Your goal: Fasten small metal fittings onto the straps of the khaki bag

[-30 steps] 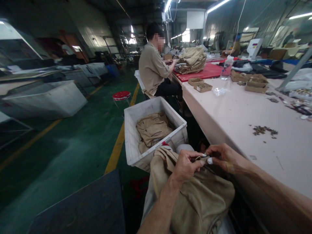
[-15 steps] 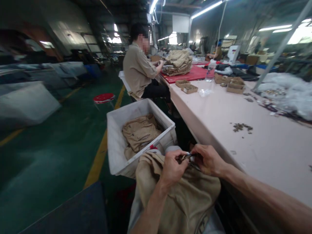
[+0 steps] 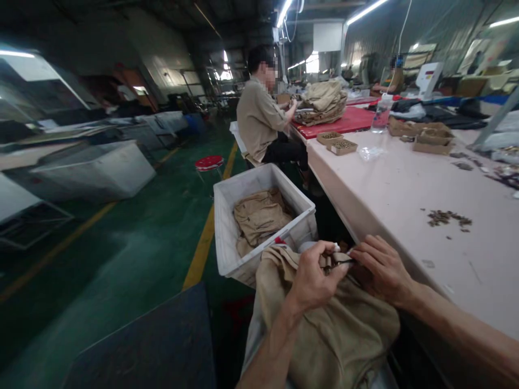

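A khaki garment (image 3: 340, 329) lies bunched over my lap. My left hand (image 3: 318, 275) is closed above it, gripping a gathered edge, with several small brownish pieces (image 3: 327, 262) showing between thumb and fingers. Close on its right, my right hand (image 3: 381, 267) is closed on a thin dark strip (image 3: 345, 261) that reaches across to the left fingertips. The right fingertips are partly hidden, and I cannot tell what the strip is. Something white covers the tip of a left finger.
A white bin (image 3: 223, 232) with khaki garments (image 3: 261, 216) stands ahead. On the pale table (image 3: 405, 216) are loose brass-coloured pieces (image 3: 448, 218), small boxes (image 3: 343, 147) and a bottle (image 3: 380, 116). A co-worker (image 3: 259, 116) sits beyond, near a red stool (image 3: 209, 163).
The view has turned left, so everything appears farther right. My right fingers have shifted and lie more stretched along the dark strip; both hands stay together above the garment.
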{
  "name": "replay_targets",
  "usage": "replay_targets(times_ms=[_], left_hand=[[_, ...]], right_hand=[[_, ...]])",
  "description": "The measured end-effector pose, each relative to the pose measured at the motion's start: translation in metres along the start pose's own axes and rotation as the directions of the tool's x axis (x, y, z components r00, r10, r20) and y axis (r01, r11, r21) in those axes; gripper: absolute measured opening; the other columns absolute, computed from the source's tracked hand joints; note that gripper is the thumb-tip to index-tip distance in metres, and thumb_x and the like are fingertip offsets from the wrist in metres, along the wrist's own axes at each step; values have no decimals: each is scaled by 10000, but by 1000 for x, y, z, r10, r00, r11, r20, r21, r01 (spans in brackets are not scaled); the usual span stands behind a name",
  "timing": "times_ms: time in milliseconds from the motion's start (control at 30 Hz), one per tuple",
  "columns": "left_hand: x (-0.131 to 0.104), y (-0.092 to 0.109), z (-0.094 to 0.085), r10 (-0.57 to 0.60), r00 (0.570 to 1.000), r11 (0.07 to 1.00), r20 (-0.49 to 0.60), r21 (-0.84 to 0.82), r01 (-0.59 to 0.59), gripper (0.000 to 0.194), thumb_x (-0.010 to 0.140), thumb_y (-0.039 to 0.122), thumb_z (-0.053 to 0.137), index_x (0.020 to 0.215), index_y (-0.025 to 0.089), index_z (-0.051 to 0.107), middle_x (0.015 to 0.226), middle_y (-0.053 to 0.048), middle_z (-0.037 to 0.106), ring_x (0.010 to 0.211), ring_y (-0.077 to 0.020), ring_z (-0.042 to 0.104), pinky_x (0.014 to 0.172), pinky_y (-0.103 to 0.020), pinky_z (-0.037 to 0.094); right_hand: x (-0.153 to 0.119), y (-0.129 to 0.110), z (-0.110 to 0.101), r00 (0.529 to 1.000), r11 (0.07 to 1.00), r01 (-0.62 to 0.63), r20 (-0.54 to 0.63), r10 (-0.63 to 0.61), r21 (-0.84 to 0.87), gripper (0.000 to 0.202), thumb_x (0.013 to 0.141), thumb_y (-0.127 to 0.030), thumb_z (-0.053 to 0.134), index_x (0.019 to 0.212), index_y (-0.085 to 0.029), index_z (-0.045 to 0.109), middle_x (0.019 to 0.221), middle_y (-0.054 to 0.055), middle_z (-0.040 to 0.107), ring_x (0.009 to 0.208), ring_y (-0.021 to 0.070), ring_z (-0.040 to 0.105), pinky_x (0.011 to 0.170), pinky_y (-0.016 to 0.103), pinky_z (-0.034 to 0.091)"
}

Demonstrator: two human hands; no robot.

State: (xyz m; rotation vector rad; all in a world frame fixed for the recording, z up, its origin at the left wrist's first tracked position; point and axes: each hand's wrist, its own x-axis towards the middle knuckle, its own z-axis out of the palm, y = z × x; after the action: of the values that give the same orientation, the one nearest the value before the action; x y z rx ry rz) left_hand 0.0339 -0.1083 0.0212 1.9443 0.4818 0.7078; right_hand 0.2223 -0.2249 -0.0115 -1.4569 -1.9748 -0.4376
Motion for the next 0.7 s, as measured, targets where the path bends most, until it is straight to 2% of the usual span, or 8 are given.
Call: replay_targets(times_ms=[100, 233, 300, 400, 467, 567, 633, 700], left_hand=[[4, 0, -5, -152, 980, 971, 129, -164, 172, 310, 902, 426, 692, 973, 131, 751, 867, -73, 719, 801, -194, 628, 695, -265, 446], [8, -9, -7, -219, 930, 907, 295, -290, 306, 356, 843, 456, 739, 862, 102, 776, 721, -57, 681, 657, -147, 553, 612, -252, 390], [8, -14, -7, -233, 918, 884, 321, -323, 337, 356, 784, 453, 789, 806, 98, 767, 688, -43, 655, 620, -125, 510, 592, -247, 361], [6, -21, -6, -276, 917, 867, 288, -337, 366, 338, 745, 429, 804, 729, 98, 739, 627, -17, 602, 574, -104, 458, 558, -243, 314], [4, -25, -3, -298, 919, 868, 259, -327, 374, 299, 742, 395, 788, 723, 100, 741, 609, -8, 589, 563, -102, 448, 545, -242, 305], [3, -29, 1, -308, 926, 881, 220, -301, 365, 244, 744, 345, 764, 753, 101, 764, 623, -14, 610, 580, -113, 473, 551, -240, 327], [3, -30, 4, -299, 932, 892, 205, -286, 349, 225, 746, 324, 757, 769, 101, 775, 646, -23, 633, 603, -121, 499, 567, -241, 351], [2, -29, 5, -301, 933, 902, 198, -258, 346, 222, 745, 312, 758, 794, 98, 785, 662, -26, 643, 609, -121, 503, 566, -240, 351]], right_hand=[[-1, -2, 0, 999, 998, 48, 7, -48, -29, 351, 886, -108, 670, 1202, -211, 559, 984, 96, 710, 842, 246, 515, 722, 407, 402], [-2, -4, 1, 999, 998, 53, 11, -53, -32, 379, 872, -95, 689, 1211, -218, 574, 992, 90, 721, 851, 245, 537, 742, 414, 421], [-1, -4, 1, 1000, 1000, 8, 28, -9, 26, 350, 880, -106, 673, 1194, -232, 584, 997, 81, 713, 849, 237, 547, 747, 410, 424], [1, -3, -1, 991, 965, -120, 87, 102, 232, 329, 896, -167, 640, 1212, -238, 589, 1084, 90, 690, 958, 259, 588, 823, 431, 454], [3, -2, -5, 957, 867, -279, 191, 217, 414, 332, 912, -239, 625, 1241, -234, 593, 1152, 89, 674, 1055, 275, 603, 899, 437, 474], [4, 1, -9, 848, 627, -528, 397, 351, 573, 316, 951, -367, 592, 1231, -227, 633, 1161, 71, 675, 1059, 265, 621, 889, 383, 493], [5, 5, -9, 795, 513, -606, 474, 379, 608, 330, 949, -427, 593, 1186, -210, 669, 1133, 69, 682, 1025, 255, 618, 856, 356, 483], [6, 8, -8, 760, 438, -650, 525, 383, 621, 333, 918, -436, 631, 1136, -191, 691, 1089, 68, 689, 985, 241, 608, 837, 341, 464]])
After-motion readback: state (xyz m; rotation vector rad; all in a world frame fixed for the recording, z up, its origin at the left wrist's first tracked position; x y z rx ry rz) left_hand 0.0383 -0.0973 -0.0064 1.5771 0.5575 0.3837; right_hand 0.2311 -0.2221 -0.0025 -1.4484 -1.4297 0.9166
